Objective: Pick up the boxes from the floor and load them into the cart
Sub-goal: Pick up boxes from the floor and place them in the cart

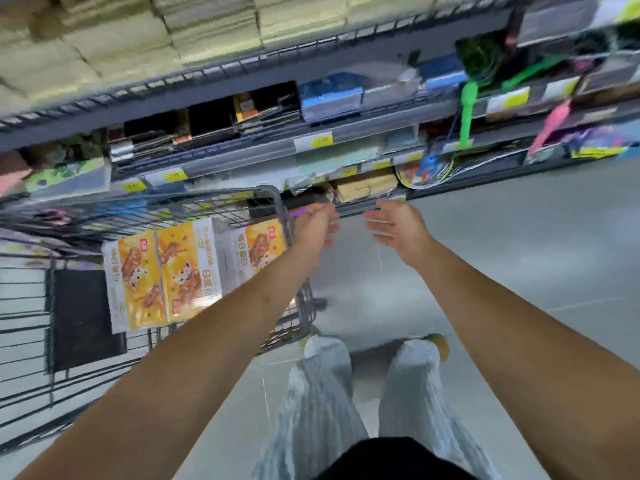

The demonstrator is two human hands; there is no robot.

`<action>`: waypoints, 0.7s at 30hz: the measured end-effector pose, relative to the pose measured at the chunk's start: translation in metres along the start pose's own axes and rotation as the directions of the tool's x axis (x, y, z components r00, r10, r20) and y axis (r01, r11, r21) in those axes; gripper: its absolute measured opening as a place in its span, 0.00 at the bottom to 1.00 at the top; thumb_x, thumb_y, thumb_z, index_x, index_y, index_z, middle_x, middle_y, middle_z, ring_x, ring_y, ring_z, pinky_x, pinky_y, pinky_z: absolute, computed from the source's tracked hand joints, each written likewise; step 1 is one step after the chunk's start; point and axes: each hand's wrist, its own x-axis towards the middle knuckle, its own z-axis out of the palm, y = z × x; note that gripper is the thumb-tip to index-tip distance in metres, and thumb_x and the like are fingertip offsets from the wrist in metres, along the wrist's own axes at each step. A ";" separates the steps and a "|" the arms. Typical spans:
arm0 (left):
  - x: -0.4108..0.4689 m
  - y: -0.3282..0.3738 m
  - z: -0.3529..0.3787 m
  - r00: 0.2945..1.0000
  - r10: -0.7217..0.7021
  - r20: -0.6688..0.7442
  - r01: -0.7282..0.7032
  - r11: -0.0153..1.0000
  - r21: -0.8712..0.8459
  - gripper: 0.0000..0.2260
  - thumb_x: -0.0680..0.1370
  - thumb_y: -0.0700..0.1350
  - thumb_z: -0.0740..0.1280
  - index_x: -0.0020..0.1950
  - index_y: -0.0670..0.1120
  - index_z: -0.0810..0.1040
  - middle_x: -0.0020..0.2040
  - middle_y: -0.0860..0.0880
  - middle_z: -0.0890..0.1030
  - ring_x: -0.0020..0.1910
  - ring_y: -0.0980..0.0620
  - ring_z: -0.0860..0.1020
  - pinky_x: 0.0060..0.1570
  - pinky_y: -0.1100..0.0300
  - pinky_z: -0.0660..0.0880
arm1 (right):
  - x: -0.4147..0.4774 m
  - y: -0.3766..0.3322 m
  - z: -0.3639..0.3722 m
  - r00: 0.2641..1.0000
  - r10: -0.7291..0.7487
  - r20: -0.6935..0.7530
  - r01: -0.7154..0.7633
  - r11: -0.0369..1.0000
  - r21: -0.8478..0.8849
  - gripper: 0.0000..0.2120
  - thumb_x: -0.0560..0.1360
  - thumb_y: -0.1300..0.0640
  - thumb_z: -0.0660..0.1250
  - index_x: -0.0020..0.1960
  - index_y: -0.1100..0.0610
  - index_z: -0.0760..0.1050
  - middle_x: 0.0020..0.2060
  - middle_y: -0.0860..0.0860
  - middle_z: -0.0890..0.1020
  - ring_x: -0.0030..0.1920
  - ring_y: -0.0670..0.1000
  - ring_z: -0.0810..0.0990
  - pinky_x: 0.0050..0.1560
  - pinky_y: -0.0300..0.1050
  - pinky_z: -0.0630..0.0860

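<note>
The picture is blurred by motion. A grey wire cart [194,206] fills the left side. Inside it stand orange-and-white boxes [162,275] side by side, and another orange-and-white box [258,247] stands against the cart's right wall. My left hand [317,225] is held out over the cart's right corner post with its fingers curled; whether it grips the post I cannot tell. My right hand [398,228] hovers over the floor right of the cart, fingers apart, holding nothing.
Store shelves [346,133] packed with goods run across the top, close behind the cart. Grey floor [519,254] stretches to the right. My legs [363,393] in light trousers stand below, next to the cart's right side.
</note>
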 end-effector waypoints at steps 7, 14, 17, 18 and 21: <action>-0.043 0.016 0.169 0.979 0.034 0.203 -0.079 0.972 0.219 0.06 0.79 0.50 0.61 0.55 0.50 0.73 0.52 0.52 0.79 0.39 0.58 0.76 0.39 0.62 0.68 | -0.017 -0.046 -0.170 0.992 -0.091 -0.090 0.101 0.987 0.124 0.05 0.80 0.58 0.59 0.50 0.54 0.73 0.41 0.52 0.80 0.38 0.51 0.78 0.40 0.43 0.72; -0.107 0.032 0.361 0.909 0.102 0.404 -0.254 0.905 0.342 0.05 0.79 0.51 0.62 0.48 0.52 0.73 0.50 0.53 0.79 0.40 0.58 0.76 0.45 0.60 0.69 | -0.040 -0.077 -0.364 0.960 -0.146 -0.237 0.202 0.951 0.234 0.04 0.80 0.56 0.60 0.51 0.55 0.73 0.40 0.51 0.81 0.39 0.50 0.78 0.40 0.43 0.72; -0.127 0.038 0.424 0.873 0.114 0.473 -0.315 0.873 0.372 0.04 0.79 0.51 0.62 0.49 0.52 0.74 0.51 0.53 0.80 0.42 0.57 0.78 0.48 0.58 0.70 | -0.051 -0.084 -0.424 0.944 -0.149 -0.294 0.234 0.931 0.282 0.06 0.80 0.57 0.60 0.54 0.56 0.73 0.42 0.52 0.81 0.38 0.50 0.78 0.40 0.43 0.72; -0.134 0.040 0.445 0.862 0.116 0.493 -0.337 0.859 0.386 0.04 0.79 0.51 0.62 0.48 0.52 0.74 0.51 0.53 0.80 0.43 0.56 0.78 0.49 0.58 0.71 | -0.054 -0.086 -0.444 0.939 -0.145 -0.312 0.240 0.926 0.293 0.06 0.80 0.56 0.60 0.54 0.56 0.73 0.42 0.52 0.81 0.39 0.50 0.78 0.41 0.43 0.72; -0.147 0.044 0.498 0.829 0.116 0.547 -0.384 0.828 0.408 0.04 0.79 0.51 0.62 0.46 0.52 0.74 0.50 0.53 0.80 0.44 0.55 0.78 0.49 0.57 0.71 | -0.059 -0.088 -0.492 0.924 -0.130 -0.361 0.253 0.913 0.321 0.05 0.80 0.57 0.61 0.49 0.56 0.74 0.43 0.53 0.81 0.40 0.51 0.78 0.46 0.46 0.73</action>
